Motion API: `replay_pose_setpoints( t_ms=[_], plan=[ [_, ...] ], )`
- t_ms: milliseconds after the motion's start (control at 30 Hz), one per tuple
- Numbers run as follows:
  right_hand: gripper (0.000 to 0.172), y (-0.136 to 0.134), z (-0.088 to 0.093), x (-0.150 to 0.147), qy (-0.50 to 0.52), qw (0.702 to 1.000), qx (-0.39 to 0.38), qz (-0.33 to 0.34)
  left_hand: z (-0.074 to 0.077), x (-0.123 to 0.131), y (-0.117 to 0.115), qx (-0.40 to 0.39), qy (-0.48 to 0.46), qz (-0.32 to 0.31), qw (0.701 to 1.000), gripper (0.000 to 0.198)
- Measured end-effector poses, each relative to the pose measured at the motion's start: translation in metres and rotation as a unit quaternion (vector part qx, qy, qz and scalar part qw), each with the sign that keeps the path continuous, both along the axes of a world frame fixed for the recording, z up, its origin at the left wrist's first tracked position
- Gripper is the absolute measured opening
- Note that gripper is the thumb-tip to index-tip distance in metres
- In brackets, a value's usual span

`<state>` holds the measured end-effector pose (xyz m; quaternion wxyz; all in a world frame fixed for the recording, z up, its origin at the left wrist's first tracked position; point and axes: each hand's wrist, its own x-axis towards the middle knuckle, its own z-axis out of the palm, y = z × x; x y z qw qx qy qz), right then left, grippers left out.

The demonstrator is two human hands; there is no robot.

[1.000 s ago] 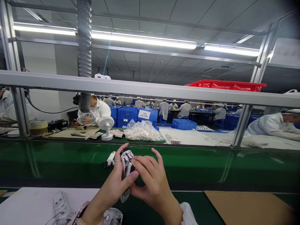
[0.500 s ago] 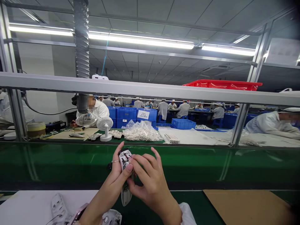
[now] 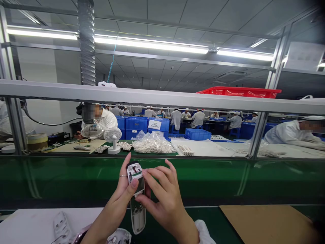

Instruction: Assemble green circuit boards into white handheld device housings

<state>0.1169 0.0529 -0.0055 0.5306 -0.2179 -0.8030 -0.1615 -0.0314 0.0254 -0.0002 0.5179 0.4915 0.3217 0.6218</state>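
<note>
An elongated white plastic device housing (image 3: pixel 138 222) is held up over the bench, its inside facing me. A green circuit board and a dark rectangular screen-like part (image 3: pixel 140 187) show inside it, and its top end is black. My left hand (image 3: pixel 121 195) is closed around the housing's left side, thumb lying across its front. My right hand (image 3: pixel 165 189) touches the right edge with fingertips and thumb; whether it pinches a small part there I cannot make out. White shell pieces (image 3: pixel 61 225) lie at lower left, and another white piece (image 3: pixel 119 236) is partly hidden by my left forearm.
A green conveyor belt (image 3: pixel 215 179) runs across ahead. Beyond it are a small white fan (image 3: pixel 113 139), a bag of white parts (image 3: pixel 153 143) and blue crates (image 3: pixel 137 123). Brown cardboard (image 3: pixel 266 223) lies at right. A red tray (image 3: pixel 238 91) sits on the overhead shelf. Co-workers sit opposite.
The housing has turned to face me more, so the dark screen-like part and green board show more plainly. My right fingers have shifted from its inside to its right edge.
</note>
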Motion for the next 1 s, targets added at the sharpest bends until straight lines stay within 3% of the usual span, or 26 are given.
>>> replay_pose_setpoints(
  t_ms=[133,367,833,1000],
  plan=[
    [0.046,0.002,0.001,0.001,-0.009,1.0,-0.023,0.005,0.003,-0.001,0.003,-0.019,0.017,-0.033,0.999,0.074],
    [0.036,0.004,0.001,0.004,-0.075,0.991,-0.108,0.01,0.009,0.004,0.006,-0.122,-0.005,0.004,0.992,0.071],
    [0.031,0.004,-0.002,-0.002,-0.089,0.99,-0.106,-0.034,0.01,0.005,0.007,-0.125,0.006,0.001,0.992,0.063],
    [0.033,0.001,-0.002,-0.007,-0.072,0.99,-0.111,-0.045,0.007,0.005,0.008,-0.092,0.02,0.014,0.995,0.064]
  ],
)
